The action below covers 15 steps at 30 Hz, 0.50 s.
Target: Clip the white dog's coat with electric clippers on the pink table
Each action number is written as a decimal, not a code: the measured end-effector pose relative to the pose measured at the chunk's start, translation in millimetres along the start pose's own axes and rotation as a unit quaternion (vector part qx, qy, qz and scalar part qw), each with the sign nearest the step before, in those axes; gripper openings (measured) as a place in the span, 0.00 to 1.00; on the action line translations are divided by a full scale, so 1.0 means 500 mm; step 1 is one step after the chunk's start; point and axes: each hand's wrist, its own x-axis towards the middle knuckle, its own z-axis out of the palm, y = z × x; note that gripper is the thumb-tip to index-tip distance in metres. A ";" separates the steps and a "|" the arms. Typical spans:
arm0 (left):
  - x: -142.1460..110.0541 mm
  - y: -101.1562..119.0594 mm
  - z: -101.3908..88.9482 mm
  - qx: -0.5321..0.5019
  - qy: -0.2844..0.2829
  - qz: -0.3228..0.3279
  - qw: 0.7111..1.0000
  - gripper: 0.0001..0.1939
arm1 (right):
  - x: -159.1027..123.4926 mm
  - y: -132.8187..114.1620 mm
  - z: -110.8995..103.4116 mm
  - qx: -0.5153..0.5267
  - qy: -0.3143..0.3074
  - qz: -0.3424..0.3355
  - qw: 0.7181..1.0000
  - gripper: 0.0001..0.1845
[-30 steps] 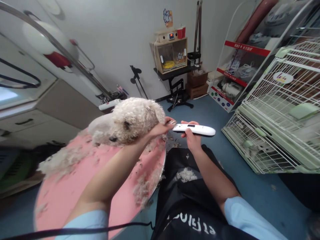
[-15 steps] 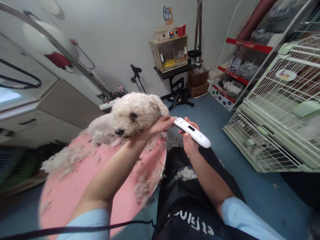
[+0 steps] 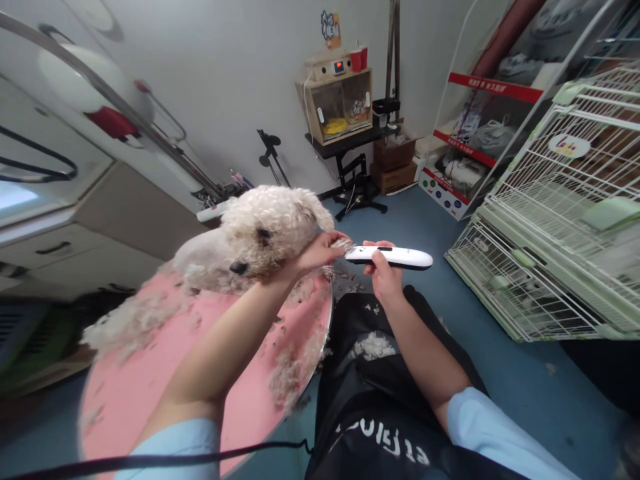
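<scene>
A white curly-haired dog [image 3: 270, 227] lies on the round pink table [image 3: 170, 380], its chin over my left forearm. My left hand [image 3: 320, 252] is closed around one of its legs, and the furry paw [image 3: 344, 245] pokes out past my fingers. In my right hand [image 3: 386, 277] is a white hair clipper [image 3: 405, 256], thumb on its near side. The clipper lies nearly level, its blade end touching or very close to the paw; the exact contact is too small to make out.
Cut fur [image 3: 135, 320] lies in clumps on the table, and more fur [image 3: 374, 347] sits on my black apron [image 3: 360, 400]. Wire cages [image 3: 550, 220] stand to the right. A black cord [image 3: 200, 456] crosses in front. Beyond is a wooden box [image 3: 340, 107] on a stand.
My right hand has turned the clipper from a slant to nearly level, and my thumb now shows on its near side. The paw has come into view at the blade. Some fur dropped onto the apron.
</scene>
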 end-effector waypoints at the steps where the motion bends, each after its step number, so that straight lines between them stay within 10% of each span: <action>1: 0.002 -0.003 0.000 -0.010 -0.002 -0.001 1.000 0.14 | -0.005 0.006 0.000 0.002 -0.010 -0.009 1.000 0.23; 15: 0.017 -0.030 -0.012 -0.058 -0.017 0.006 0.998 0.11 | -0.033 0.035 -0.015 -0.092 -0.130 -0.103 0.982 0.32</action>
